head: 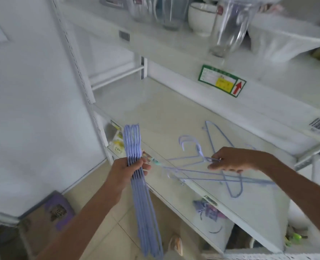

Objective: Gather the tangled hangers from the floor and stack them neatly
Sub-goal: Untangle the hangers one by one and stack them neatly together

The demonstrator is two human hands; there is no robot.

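Observation:
My left hand (131, 169) grips a tight bundle of several lilac wire hangers (144, 207), held edge-on, hooks up and bodies hanging down towards the floor. My right hand (230, 159) pinches the necks of a loose hanger bunch (193, 166) lying over the white shelf (164, 113); their hooks curl up at the left of my fingers. Another lilac hanger (217, 136) lies flat on the shelf behind my right hand. Thin hanger wires cross each other below my right hand, out past the shelf's front edge.
Above, a higher shelf (174, 59) carries a clear tumbler (230, 25), a white bowl (202, 17) and other glassware. A green and yellow label (222, 80) sticks to its front. A purple box (48, 212) sits on the tiled floor at left. Packaged goods lie under the shelf.

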